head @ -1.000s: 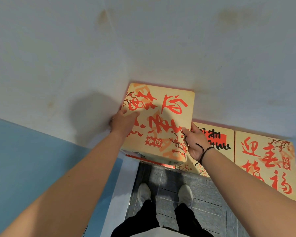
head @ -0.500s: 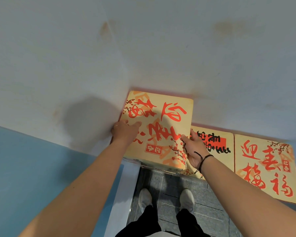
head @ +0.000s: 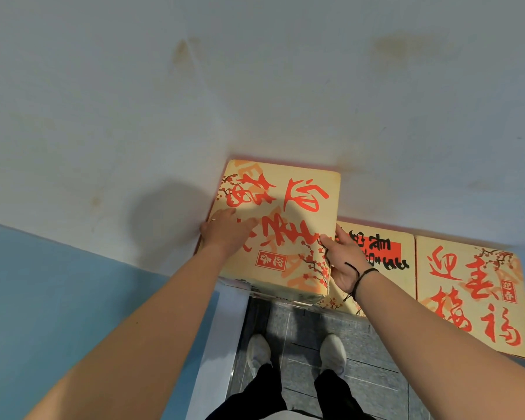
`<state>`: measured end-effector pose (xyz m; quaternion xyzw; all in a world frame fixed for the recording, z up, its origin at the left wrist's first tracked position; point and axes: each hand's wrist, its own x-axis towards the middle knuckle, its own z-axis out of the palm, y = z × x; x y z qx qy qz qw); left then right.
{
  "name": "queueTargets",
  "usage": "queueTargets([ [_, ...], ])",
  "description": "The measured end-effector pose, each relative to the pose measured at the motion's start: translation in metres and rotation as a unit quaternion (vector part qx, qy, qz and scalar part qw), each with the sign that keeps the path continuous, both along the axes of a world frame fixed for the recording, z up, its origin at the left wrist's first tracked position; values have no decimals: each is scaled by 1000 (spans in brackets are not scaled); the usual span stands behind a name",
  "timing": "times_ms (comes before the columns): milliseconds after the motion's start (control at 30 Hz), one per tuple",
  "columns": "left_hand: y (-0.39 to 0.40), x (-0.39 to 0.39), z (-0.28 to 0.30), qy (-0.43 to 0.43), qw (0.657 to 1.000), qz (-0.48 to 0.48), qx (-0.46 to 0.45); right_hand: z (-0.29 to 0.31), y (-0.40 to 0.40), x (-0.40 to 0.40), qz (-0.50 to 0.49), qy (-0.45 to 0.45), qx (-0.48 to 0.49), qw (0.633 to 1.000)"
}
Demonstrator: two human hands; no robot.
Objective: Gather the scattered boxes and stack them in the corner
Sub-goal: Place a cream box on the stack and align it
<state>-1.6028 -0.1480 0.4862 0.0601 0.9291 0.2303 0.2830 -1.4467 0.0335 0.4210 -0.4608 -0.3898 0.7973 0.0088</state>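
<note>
A tan box with red characters (head: 288, 213) lies on top of a stack in the corner where two white walls meet. The front of the box beneath it (head: 288, 294) shows just under its near edge. My left hand (head: 225, 230) rests on the top face near the left edge, fingers stretched across it. My right hand (head: 344, 262) holds the right edge, thumb on top and palm against the side. To the right stand a lower box with black and red print (head: 385, 253) and another tan box (head: 473, 286).
White walls (head: 255, 86) close the corner behind and to the left. A blue lower wall (head: 73, 298) and a white frame (head: 219, 344) run along the left. My shoes (head: 331, 350) stand on the grey tiled floor (head: 303, 322) in front of the stack.
The top box has sunk down and settled onto the stack in the corner. My left hand has slid from the left edge onto the top face.
</note>
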Motion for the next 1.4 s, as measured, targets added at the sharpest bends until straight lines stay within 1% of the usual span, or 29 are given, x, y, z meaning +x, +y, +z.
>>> queueTargets([
  [67, -1, -3, -1, -53, 989, 95, 105, 0, 0, -1, -1, 1, -4, 1000],
  [100, -2, -3, -2, -63, 982, 123, 129, 0, 0, -1, -3, 1, -4, 1000],
  [200, -7, -3, -6, -19, 986, 113, 118, 1, 0, -1, -6, 3, -6, 1000],
  [300, -6, -5, -6, -14, 983, 125, 136, 3, 4, 0, -13, 9, -14, 1000],
  [533, -6, -2, -2, -8, 985, 126, 115, 4, 0, -4, -18, 8, -22, 1000],
  [667, -6, -1, -2, 3, 988, 116, 105, 5, -3, -3, -16, 8, -8, 1000],
  [933, -12, -1, -8, -4, 982, 143, 119, 9, -6, -3, -21, 10, 7, 1000],
  [1100, -13, 1, -8, 28, 984, 136, 116, 7, -9, 1, -25, 7, 4, 1000],
  [1267, -19, 7, -14, 56, 990, 104, 72, 7, -11, 2, -26, 8, 2, 1000],
  [1400, -20, 14, -19, 92, 995, 38, -16, 8, -13, 5, -26, 8, 1, 1000],
])
